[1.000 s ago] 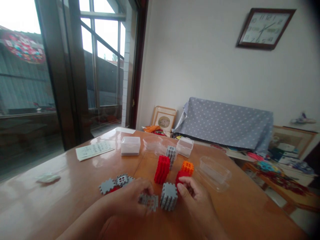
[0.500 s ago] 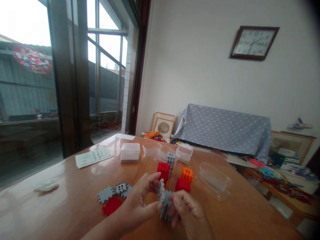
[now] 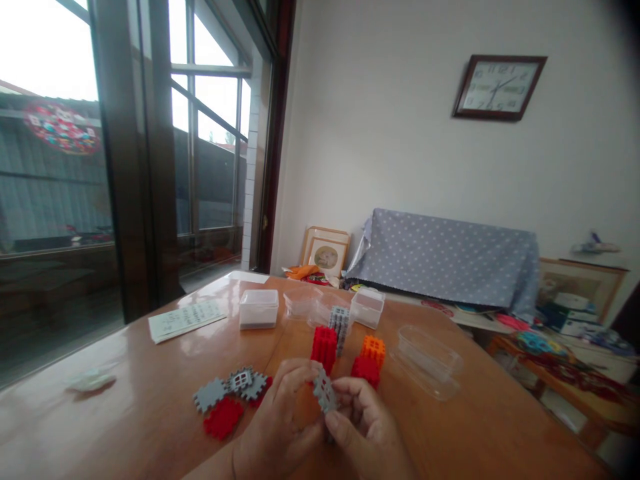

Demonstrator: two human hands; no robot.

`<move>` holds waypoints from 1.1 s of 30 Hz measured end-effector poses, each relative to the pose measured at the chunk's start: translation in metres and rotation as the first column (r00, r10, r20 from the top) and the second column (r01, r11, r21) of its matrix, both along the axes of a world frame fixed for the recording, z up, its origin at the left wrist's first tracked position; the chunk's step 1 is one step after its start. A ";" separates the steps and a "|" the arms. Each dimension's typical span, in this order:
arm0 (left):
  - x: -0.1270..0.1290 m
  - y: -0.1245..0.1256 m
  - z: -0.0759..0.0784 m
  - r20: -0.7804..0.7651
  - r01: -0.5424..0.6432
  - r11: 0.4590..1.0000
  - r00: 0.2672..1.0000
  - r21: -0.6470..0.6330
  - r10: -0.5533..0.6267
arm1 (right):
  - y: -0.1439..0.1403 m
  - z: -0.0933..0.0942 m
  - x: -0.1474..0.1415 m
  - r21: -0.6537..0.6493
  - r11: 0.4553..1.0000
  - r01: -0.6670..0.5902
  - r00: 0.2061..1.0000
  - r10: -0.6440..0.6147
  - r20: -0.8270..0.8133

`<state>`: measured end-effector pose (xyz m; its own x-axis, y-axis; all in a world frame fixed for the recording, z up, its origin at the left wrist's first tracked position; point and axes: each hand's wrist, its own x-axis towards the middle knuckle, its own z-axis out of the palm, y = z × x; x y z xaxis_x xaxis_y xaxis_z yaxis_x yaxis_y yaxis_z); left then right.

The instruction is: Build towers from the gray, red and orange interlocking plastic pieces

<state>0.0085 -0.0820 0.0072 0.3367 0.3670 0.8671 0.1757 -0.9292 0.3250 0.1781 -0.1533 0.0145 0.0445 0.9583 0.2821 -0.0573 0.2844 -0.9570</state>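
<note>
Between my two hands is a grey notched building tile (image 3: 325, 392) with small openings, tilted towards me. It seems joined to more grey tiles below, mostly hidden behind my fingers. My left hand (image 3: 285, 420) is curled round its left side, with fingertips on the upper edge. My right hand (image 3: 373, 427) pinches the right side between thumb and fingers. Just beyond stand a red block of tiles (image 3: 325, 347) and a tall grey block (image 3: 341, 327). To their right, a red block (image 3: 365, 371) lies before an orange one (image 3: 374, 348).
Loose grey tiles (image 3: 210, 395) and a red tile (image 3: 223, 418) lie left of my hands. Clear plastic boxes (image 3: 259, 309) stand farther back, and an open clear container (image 3: 427, 360) is at the right. A written paper (image 3: 187, 320) and a crumpled wrapper (image 3: 90, 380) lie left.
My left hand has closed in from a looser pose onto the grey tile piece. My right thumb has come up against its face, and the piece has turned.
</note>
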 end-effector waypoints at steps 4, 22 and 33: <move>-0.001 0.001 -0.003 -0.012 0.002 1.000 1.000 -0.001 -0.002 | 0.002 -0.008 0.002 0.076 0.989 0.128 0.982 -0.137 0.126; -0.007 0.008 0.021 -0.245 0.013 0.977 0.967 -0.212 -0.066 | 0.002 -0.002 0.019 0.306 0.896 0.323 0.727 -0.441 0.526; -0.012 0.019 0.056 -0.269 0.097 0.944 0.945 -0.315 -0.187 | 0.003 -0.005 0.022 0.274 0.904 0.329 0.786 -0.423 0.451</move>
